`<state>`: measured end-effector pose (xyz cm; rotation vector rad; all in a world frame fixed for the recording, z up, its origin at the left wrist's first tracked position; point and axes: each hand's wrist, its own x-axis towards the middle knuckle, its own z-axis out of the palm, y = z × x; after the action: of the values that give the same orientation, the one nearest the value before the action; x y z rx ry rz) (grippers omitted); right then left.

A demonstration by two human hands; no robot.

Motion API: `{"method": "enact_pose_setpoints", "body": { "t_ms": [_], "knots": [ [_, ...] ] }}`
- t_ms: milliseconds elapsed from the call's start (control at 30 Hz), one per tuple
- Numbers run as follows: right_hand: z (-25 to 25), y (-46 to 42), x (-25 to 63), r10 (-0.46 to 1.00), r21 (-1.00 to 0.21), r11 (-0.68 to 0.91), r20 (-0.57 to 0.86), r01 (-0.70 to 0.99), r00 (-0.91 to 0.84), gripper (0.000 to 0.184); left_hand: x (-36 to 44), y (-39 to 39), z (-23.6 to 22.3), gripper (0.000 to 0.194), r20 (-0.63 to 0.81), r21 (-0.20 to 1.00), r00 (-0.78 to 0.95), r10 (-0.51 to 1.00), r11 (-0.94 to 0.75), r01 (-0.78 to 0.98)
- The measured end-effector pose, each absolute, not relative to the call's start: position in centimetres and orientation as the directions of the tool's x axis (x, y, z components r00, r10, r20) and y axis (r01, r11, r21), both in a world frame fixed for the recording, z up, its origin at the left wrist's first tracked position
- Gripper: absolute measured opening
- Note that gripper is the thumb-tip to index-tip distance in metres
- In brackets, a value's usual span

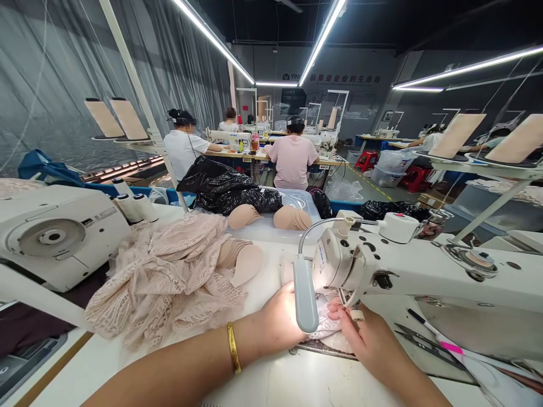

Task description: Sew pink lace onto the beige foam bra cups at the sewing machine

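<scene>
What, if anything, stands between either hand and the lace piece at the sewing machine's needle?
Nothing visible blocks the right hand: its fingers touch the lace piece. The gray lamp hangs in front of the fingers of the left hand, hiding whether anything separates them from it.

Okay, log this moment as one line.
left hand: on lace piece | right hand: on lace piece, by needle area | scissors: lying right
</scene>
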<state>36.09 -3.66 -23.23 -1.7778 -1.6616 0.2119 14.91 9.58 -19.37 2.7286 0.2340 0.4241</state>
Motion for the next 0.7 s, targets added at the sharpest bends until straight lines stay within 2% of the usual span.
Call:
{"method": "enact_pose_setpoints", "body": {
  "t_ms": [133, 233, 300, 400, 467, 533, 633, 700],
  "knots": [
    [-23.2, -3.8, 36.2, 0.933, -0.554, 0.093, 0.339, 0.827, 0.123, 0.029, 15.2, 9.3, -18.1, 0.035, 0.287, 0.319, 0.948, 0.134, -0.947, 0.038],
    [-22.8, -3.9, 36.3, 0.936, -0.522, 0.136, 0.347, 0.842, 0.064, 0.026, 14.1, 9.4, -17.9, 0.036, 0.312, 0.291, 0.933, 0.178, -0.953, 0.084],
    [-22.3, -3.9, 36.2, 0.906, -0.473, 0.179, 0.421, 0.863, 0.043, 0.024, 13.4, 9.7, -18.1, 0.027, 0.318, 0.281, 0.934, 0.165, -0.957, 0.074],
    [-21.5, -4.0, 35.5, 0.820, -0.356, 0.278, 0.571, 0.892, -0.028, 0.021, 12.7, 10.1, -18.0, 0.010, 0.321, 0.230, 0.945, 0.066, -0.973, -0.010],
    [-20.8, -4.0, 34.7, 0.774, -0.274, 0.330, 0.626, 0.903, -0.093, 0.024, 12.6, 10.3, -17.3, 0.004, 0.318, 0.204, 0.944, 0.092, -0.979, 0.027],
    [-20.3, -4.1, 33.7, 0.755, -0.215, 0.386, 0.632, 0.897, -0.173, 0.033, 12.6, 10.4, -16.4, 0.014, 0.278, 0.246, 0.946, 0.165, -0.965, 0.096],
    [-19.8, -4.3, 32.4, 0.764, -0.181, 0.472, 0.572, 0.863, -0.298, 0.047, 12.5, 10.4, -15.3, 0.028, 0.192, 0.410, 0.956, 0.222, -0.903, 0.127],
    [-19.7, -4.3, 31.9, 0.765, -0.164, 0.497, 0.546, 0.852, -0.341, 0.050, 12.4, 10.3, -15.0, 0.030, 0.187, 0.523, 0.959, 0.215, -0.848, 0.088]
  ]
}}
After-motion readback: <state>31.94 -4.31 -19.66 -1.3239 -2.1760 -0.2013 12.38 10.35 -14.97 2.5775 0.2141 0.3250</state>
